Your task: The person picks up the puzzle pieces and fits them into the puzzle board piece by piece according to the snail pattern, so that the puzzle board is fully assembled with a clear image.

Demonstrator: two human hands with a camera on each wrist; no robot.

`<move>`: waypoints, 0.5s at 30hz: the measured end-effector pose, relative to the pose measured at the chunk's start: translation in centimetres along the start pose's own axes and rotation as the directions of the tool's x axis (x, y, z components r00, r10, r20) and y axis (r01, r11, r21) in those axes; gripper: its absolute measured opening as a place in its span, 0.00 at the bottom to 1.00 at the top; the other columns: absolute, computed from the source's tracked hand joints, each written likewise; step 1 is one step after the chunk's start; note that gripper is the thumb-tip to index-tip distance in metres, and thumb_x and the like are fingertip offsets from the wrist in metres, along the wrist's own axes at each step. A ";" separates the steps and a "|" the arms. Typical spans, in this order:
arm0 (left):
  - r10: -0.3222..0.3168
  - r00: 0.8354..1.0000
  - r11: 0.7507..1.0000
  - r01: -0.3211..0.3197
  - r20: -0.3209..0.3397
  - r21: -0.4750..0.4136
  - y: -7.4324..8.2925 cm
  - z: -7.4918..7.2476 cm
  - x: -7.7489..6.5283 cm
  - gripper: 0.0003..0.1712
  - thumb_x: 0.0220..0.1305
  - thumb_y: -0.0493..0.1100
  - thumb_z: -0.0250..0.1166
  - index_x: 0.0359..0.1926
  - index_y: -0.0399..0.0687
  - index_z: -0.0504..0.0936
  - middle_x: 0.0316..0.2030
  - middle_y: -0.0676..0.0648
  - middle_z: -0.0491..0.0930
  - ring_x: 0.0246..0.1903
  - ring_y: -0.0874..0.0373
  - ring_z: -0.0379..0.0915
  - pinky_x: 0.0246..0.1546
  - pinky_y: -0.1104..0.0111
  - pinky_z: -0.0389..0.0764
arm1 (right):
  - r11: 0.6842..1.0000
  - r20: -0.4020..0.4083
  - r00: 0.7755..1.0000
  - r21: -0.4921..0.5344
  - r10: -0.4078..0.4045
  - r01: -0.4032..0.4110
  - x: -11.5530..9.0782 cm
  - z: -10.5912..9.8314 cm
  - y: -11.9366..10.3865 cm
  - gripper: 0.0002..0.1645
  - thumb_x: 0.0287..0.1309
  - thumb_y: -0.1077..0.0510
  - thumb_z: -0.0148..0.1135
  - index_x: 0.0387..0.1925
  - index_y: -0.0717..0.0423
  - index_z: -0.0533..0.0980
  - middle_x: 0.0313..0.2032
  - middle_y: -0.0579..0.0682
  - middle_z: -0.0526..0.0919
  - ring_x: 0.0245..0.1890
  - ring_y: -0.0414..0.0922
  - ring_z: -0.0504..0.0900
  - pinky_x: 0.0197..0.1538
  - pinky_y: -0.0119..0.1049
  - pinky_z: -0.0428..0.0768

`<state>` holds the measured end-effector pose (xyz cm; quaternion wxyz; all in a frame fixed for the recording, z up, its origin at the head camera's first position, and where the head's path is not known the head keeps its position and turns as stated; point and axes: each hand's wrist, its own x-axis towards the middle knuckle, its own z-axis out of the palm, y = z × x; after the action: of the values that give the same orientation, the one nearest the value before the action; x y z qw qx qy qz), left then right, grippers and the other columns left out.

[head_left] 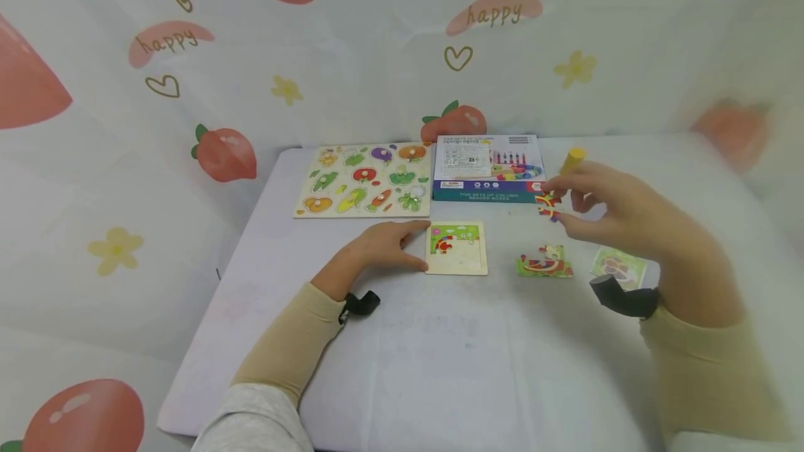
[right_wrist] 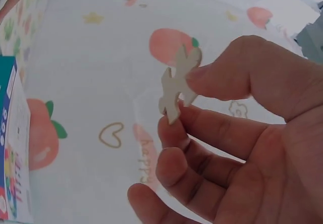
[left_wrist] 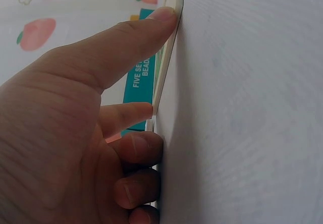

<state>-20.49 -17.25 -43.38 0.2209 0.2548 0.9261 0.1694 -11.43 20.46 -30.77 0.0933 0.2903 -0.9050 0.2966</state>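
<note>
My left hand (head_left: 386,246) holds the left edge of a small square wooden puzzle board (head_left: 456,266), its thumb and index finger spread to the two corners. The thumb presses the board's edge (left_wrist: 169,57) in the left wrist view. Part of a picture with red pieces fills the board's upper left; bare wood shows in the rest. Raised to the right, my right hand (head_left: 612,204) pinches a colourful jigsaw piece (head_left: 548,206) between thumb and fingers. Its plain pale back (right_wrist: 176,85) shows in the right wrist view. Joined jigsaw pieces (head_left: 545,264) lie on the table below that hand.
A vegetable peg puzzle (head_left: 364,183) lies at the back left, beside a boxed bead set (head_left: 486,190). A yellow cylinder (head_left: 573,159) shows just beyond the right hand. Near the right wrist lies a picture card (head_left: 618,267), partly covered by the wrist strap.
</note>
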 end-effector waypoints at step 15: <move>0.003 1.000 1.000 -0.003 0.002 0.000 -0.2 0.1 0.1 0.54 0.54 0.70 0.74 0.79 0.67 0.62 0.37 0.49 0.70 0.43 0.55 0.68 0.43 0.60 0.67 | 0.987 -0.141 0.984 0.110 -0.105 0.121 2.2 2.8 -1.5 0.26 0.49 0.71 0.74 0.53 0.59 0.83 0.35 0.43 0.73 0.37 0.39 0.69 0.36 0.28 0.68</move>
<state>-20.58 -17.31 -43.56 0.2217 0.2563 0.9254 0.1694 -12.31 16.81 -31.56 0.1534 0.3256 -0.8596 0.3627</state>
